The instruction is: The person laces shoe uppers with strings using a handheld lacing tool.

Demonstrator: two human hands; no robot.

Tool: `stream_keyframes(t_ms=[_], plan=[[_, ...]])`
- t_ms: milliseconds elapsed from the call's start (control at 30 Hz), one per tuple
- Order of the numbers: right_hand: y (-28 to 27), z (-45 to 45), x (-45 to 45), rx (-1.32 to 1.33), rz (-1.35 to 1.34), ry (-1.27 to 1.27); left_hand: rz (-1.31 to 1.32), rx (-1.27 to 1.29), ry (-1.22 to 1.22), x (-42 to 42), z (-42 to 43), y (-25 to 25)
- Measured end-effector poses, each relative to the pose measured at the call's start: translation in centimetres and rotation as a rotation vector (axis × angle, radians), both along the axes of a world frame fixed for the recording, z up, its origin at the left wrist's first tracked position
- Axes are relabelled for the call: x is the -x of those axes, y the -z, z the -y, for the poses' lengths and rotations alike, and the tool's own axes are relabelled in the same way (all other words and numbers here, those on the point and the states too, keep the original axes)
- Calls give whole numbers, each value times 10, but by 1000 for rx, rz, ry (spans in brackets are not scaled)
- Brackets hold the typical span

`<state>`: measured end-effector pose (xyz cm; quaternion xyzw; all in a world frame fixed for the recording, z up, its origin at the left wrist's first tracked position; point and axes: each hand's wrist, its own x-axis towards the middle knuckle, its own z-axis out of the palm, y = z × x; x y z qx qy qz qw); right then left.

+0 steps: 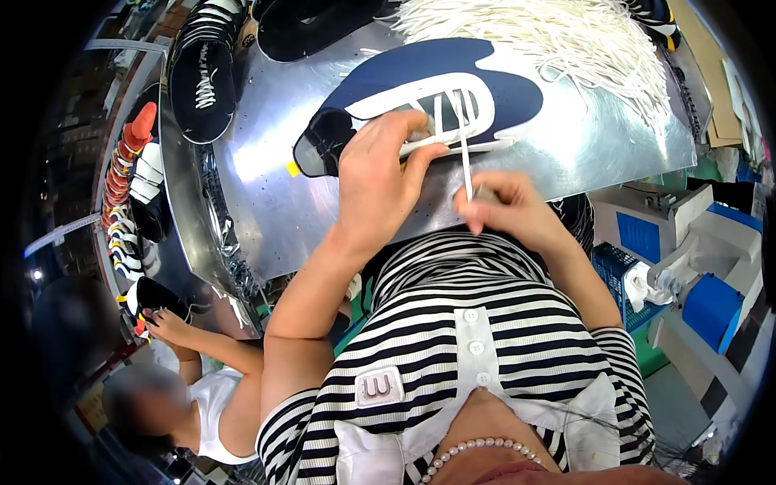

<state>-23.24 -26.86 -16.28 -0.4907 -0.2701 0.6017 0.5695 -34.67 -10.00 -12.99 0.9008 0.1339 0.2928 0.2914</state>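
A navy and white shoe upper (372,81) lies on the metal table in front of me, its black heel part at the left. Across its white eyelet section run a few strands of white shoelace (465,153). My left hand (384,162) grips the near edge of the upper by the eyelets, thumb and fingers closed around it. Nearer my body, my right hand (501,202) pinches the lace, which stretches taut from the eyelets to its fingers. The right fingertips are slightly blurred.
A heap of white laces (550,48) covers the table's (275,218) back right. Stacked dark uppers (202,89) sit at the back left. Another person (218,404) handles a shoe part at lower left. A machine with blue parts (711,311) stands at right.
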Motion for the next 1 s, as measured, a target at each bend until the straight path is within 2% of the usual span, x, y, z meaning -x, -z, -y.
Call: stream_keyframes(t_ms=[67, 133, 167, 200, 300, 367, 433, 600, 733, 833, 933, 967, 1000], plan=[[4, 12, 12, 55, 229, -51, -56, -6, 5, -2, -4, 7], [14, 11, 5, -60, 570, 2, -131, 6, 41, -5, -12, 32], [13, 6, 2, -60, 516, 106, -211, -6, 31, -5, -13, 40], [8, -4, -4, -83, 632, 166, -298, -2, 27, -4, -12, 40], [18, -37, -14, -140, 444, 449, -517, 1, 27, -8, -14, 30], [25, -54, -19, -179, 394, 556, -498, 189, 66, -7, -22, 32], [25, -59, -20, -161, 448, 562, -500, 398, 91, -7, -28, 30], [39, -73, -26, -250, 760, 747, -542, 531, 96, -10, -29, 25], [35, -77, -35, -305, 1058, 713, -497, 491, 132, -10, -31, 31], [38, -80, -41, -319, 985, 695, -504, 401, 91, -12, -27, 34], [42, -80, -41, -264, 800, 705, -461, 298, 66, -15, -20, 38], [39, -82, -38, -276, 658, 745, -427, 296, 82, -14, -20, 39], [41, -82, -39, -265, 671, 738, -394, 292, 98, -14, -19, 40]])
